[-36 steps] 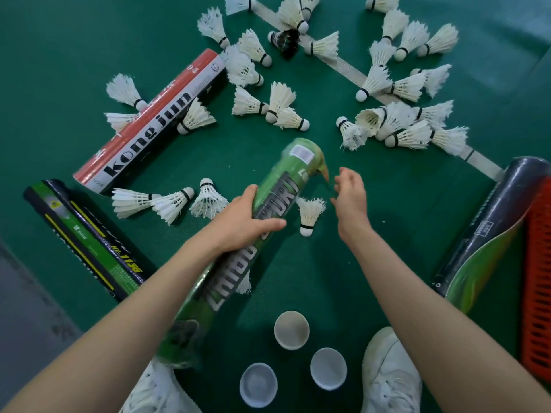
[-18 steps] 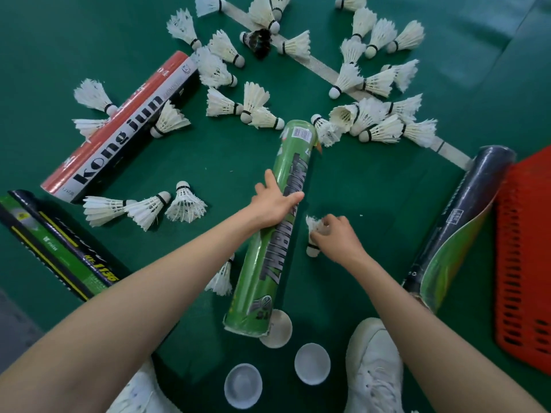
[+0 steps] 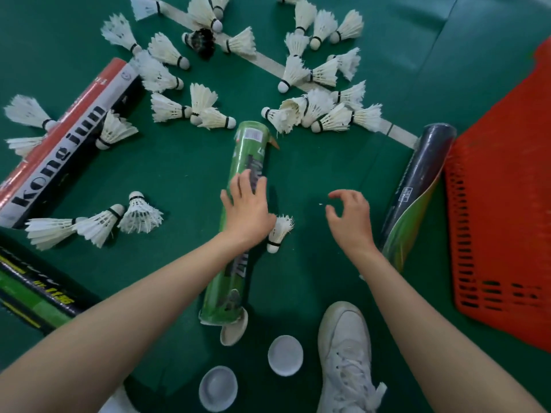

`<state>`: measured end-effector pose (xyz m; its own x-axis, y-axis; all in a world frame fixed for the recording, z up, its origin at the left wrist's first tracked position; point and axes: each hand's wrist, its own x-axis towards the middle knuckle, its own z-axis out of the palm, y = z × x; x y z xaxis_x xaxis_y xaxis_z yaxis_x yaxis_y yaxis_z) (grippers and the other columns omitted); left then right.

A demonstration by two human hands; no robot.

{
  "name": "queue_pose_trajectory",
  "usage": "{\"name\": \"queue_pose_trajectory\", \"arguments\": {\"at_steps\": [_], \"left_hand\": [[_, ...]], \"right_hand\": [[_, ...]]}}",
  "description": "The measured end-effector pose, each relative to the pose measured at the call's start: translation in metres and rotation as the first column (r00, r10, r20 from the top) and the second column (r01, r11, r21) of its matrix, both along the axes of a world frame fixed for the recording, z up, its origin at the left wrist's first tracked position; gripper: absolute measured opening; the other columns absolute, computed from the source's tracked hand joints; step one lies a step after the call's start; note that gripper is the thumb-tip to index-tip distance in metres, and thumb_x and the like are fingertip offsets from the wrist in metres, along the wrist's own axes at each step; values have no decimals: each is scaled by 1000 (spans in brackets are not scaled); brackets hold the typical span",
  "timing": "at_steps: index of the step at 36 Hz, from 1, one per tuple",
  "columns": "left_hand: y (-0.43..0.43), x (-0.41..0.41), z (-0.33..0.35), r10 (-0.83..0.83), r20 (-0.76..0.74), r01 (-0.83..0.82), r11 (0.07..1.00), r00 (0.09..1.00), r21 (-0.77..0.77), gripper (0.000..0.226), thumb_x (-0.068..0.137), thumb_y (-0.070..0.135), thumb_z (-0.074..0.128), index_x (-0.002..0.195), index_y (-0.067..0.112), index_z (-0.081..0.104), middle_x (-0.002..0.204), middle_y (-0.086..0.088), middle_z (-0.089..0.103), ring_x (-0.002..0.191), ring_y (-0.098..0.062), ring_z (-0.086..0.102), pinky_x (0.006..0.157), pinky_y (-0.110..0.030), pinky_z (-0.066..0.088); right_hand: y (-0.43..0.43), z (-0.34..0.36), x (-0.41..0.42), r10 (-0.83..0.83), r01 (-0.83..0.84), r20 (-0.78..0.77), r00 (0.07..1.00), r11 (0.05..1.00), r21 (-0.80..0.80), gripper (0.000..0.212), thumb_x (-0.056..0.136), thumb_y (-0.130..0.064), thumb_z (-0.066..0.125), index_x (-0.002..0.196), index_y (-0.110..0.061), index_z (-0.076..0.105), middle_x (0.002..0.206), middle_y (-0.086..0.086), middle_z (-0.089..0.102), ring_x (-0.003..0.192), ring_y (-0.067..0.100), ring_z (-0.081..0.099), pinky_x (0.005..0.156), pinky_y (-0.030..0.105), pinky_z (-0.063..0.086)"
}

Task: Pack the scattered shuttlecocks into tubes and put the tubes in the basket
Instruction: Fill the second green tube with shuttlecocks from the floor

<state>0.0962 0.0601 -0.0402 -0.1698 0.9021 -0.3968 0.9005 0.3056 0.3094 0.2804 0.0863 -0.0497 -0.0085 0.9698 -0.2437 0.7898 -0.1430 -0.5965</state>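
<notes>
A green tube (image 3: 250, 150) lies on the green floor in the middle, pointing away from me. My left hand (image 3: 247, 208) rests flat on it with straight fingers. A white shuttlecock (image 3: 278, 232) lies just right of that hand, touching the tube's side. My right hand (image 3: 350, 220) hovers over the floor to the right with loosely curled fingers and holds nothing. Several white shuttlecocks (image 3: 316, 108) lie scattered across the far floor. The red basket (image 3: 504, 204) stands at the right.
A red-and-white tube (image 3: 59, 144) and a black-green tube (image 3: 32, 290) lie at the left. A dark tube (image 3: 417, 189) lies beside the basket. White caps (image 3: 284, 354) sit on the floor near my white shoe (image 3: 346, 350). One black shuttlecock (image 3: 201, 41) lies far off.
The green tube was laid down on the floor. My right hand gripped the shuttlecock beside the tube, then let it go and moved right. My left hand flattened on the tube.
</notes>
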Motion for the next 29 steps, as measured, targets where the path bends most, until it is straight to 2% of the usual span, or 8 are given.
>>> {"name": "queue_pose_trajectory", "arguments": {"at_steps": [5, 9, 12, 17, 20, 24, 27, 29], "left_hand": [[8, 21, 7, -180, 14, 181, 983, 984, -32, 62, 90, 31, 56, 143, 16, 27, 153, -13, 5, 143, -30, -1, 116, -50, 6], [15, 32, 15, -202, 146, 219, 969, 968, -112, 58, 90, 32, 57, 141, 17, 33, 150, -12, 20, 141, -27, 13, 113, -45, 21], [16, 39, 17, -164, 263, 215, 960, 951, -180, 53, 90, 29, 58, 138, 17, 40, 145, -9, 28, 135, -24, 23, 108, -39, 31], [18, 50, 14, -133, 311, 214, 947, 941, -241, 50, 91, 29, 59, 137, 18, 43, 143, -9, 35, 130, -25, 34, 105, -36, 36], [15, 59, 10, -97, 341, 183, 956, 935, -230, 46, 91, 29, 57, 134, 17, 46, 138, -9, 41, 126, -25, 40, 104, -34, 36], [10, 67, 7, -149, 272, 178, 980, 951, -87, 39, 94, 30, 53, 131, 19, 51, 138, -6, 44, 131, -23, 34, 109, -36, 30], [14, 67, 15, -72, 466, 120, 990, 882, -76, 38, 97, 35, 51, 129, 17, 54, 134, -2, 52, 125, -17, 45, 104, -30, 35], [19, 65, 23, 46, 639, 43, 991, 768, -123, 42, 96, 43, 48, 128, 17, 56, 128, 2, 58, 117, -14, 53, 101, -30, 40]], "right_hand": [[10, -4, 39, -144, 126, 353, 924, 989, 74, 53, 86, -24, 61, 135, -14, 43, 143, 13, 33, 136, 30, 24, 113, 44, 23], [13, -8, 60, -279, 305, 373, 885, 952, -13, 80, 81, -25, 68, 144, -13, 22, 152, 16, 17, 141, 34, 16, 111, 53, 24], [16, -9, 69, -412, 443, 269, 870, 894, -62, 89, 78, -20, 71, 146, -19, 13, 154, 12, 9, 139, 36, 17, 105, 60, 30], [17, -12, 82, -481, 511, 202, 853, 848, -140, 93, 78, -16, 70, 147, -21, 6, 151, 13, 10, 115, 44, 43, 92, 47, 44], [17, -10, 86, -523, 531, 94, 847, 830, -171, 97, 79, -18, 72, 149, -20, 5, 147, 17, 21, 116, 42, 46, 95, 43, 42], [21, 2, 72, -543, 522, -217, 811, 840, -149, 94, 79, -16, 73, 149, -20, 10, 146, 15, 28, 126, 29, 40, 95, 26, 31], [33, 15, 53, -504, 466, -436, 745, 862, -201, 97, 73, -21, 76, 146, -27, 14, 140, 9, 40, 120, 25, 49, 103, 38, 42], [42, 28, 39, -477, 396, -545, 689, 878, -268, 92, 77, -18, 75, 146, -27, 15, 128, 3, 51, 104, 18, 59, 82, 34, 52]]}}
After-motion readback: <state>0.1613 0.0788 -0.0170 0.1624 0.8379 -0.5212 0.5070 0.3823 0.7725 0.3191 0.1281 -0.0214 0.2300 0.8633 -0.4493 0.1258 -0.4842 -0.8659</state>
